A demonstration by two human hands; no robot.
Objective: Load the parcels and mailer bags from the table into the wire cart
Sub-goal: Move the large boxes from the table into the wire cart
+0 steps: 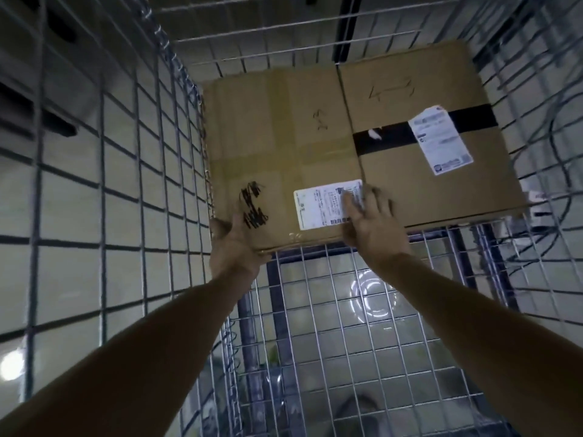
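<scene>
Inside the wire cart, the left hand grips the taped parcel at its near left corner, thumb on top; the right hand lays straight fingers on its white label; that parcel sits against the cart's left wall, touching a second parcel by the right wall.

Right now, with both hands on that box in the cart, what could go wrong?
1. The left hand grips the left box near its corner, close to the wire cart wall; fingers could get pinched there.
2. The right hand only lies flat on the shipping label, so that side might slip and bump the right box.
</scene>
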